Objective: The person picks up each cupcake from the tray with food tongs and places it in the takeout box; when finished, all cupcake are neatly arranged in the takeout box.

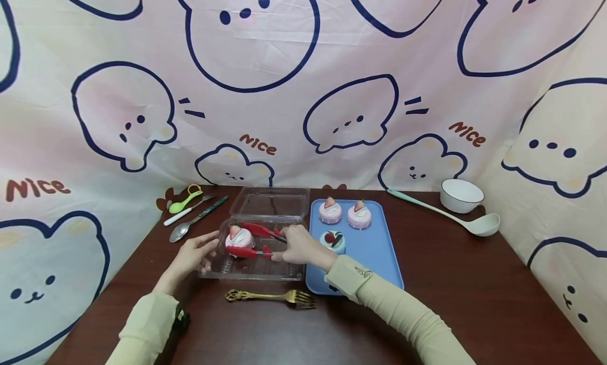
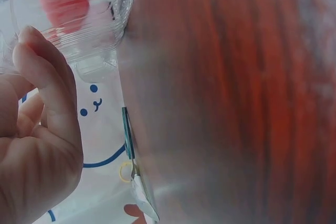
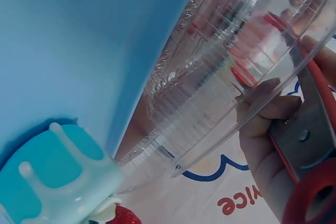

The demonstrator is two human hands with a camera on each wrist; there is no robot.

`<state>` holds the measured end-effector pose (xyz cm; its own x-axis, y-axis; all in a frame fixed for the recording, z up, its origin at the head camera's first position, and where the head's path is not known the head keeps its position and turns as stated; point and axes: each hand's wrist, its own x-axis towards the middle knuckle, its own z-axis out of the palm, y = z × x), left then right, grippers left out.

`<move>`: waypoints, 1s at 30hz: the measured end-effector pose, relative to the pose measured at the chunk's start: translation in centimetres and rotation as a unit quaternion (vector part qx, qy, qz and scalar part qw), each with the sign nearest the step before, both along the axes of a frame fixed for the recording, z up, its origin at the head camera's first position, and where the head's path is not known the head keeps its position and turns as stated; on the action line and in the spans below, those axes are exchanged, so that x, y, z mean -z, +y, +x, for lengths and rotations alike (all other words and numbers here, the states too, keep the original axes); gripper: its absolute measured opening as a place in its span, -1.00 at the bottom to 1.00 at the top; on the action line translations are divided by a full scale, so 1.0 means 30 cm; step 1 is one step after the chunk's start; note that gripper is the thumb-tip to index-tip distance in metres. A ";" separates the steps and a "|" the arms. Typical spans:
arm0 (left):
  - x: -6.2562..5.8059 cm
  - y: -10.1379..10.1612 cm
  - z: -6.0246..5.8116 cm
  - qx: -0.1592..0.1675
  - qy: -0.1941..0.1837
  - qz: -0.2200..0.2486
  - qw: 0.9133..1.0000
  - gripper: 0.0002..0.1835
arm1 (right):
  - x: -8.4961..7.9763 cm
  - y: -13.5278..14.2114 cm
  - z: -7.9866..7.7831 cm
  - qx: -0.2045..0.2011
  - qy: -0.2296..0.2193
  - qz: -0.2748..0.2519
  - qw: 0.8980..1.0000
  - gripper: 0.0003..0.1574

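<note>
My right hand [image 1: 299, 245] grips a pair of tongs [image 3: 315, 85] with red tips and metal arms. The red tips stand on either side of a pink toy cake [image 1: 238, 238] topped with a strawberry, at the left end of a clear plastic container [image 1: 280, 270]. Bent fingers of my left hand [image 1: 194, 254] touch the container's left wall; in the left wrist view they lie against its outside. On the blue tray [image 1: 374, 259] to the right sit two more pink cakes [image 1: 359, 216] and a turquoise cake [image 3: 58, 174] with a red berry, partly behind my right hand.
The container's hinged lid [image 1: 270, 203] lies back behind it. A gold fork [image 1: 267, 296] lies in front. At the back left are a green spoon [image 1: 185, 203], a white-handled utensil [image 1: 182, 214] and a metal spoon [image 1: 189, 225]. A ladle [image 1: 474, 225] and white bowl [image 1: 461, 196] are back right.
</note>
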<state>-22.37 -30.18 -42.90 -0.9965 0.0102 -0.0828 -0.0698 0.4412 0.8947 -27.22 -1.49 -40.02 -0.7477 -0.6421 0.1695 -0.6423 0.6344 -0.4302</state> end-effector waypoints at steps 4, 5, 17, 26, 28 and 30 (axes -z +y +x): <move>-0.001 0.011 -0.007 0.004 -0.002 -0.001 1.000 -0.43 | -0.009 0.006 0.007 0.009 -0.008 0.011 1.000 -0.48; -0.001 0.013 -0.009 0.005 -0.002 0.000 1.000 -0.43 | -0.009 0.006 0.008 0.013 -0.010 0.014 1.000 -0.49; 0.017 -0.005 -0.008 0.004 0.004 0.009 1.000 -0.44 | 0.000 -0.012 0.012 0.024 0.016 0.043 0.999 -0.26; 0.019 -0.005 -0.009 0.003 0.001 0.018 1.000 -0.45 | 0.000 -0.007 0.022 0.024 0.033 0.041 0.998 -0.21; 0.018 -0.004 -0.009 -0.001 -0.002 0.018 1.000 -0.44 | 0.002 -0.004 0.020 0.021 0.033 0.035 0.999 -0.20; 0.018 -0.005 -0.009 0.005 0.000 0.013 1.000 -0.43 | 0.003 -0.001 0.019 0.020 0.032 0.027 0.999 -0.19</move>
<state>-22.63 -30.32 -43.43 -0.9963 0.0216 -0.0829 -0.0664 0.4178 0.9061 -26.64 -1.53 -40.09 -0.7612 -0.6222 0.1831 -0.6415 0.6807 -0.3537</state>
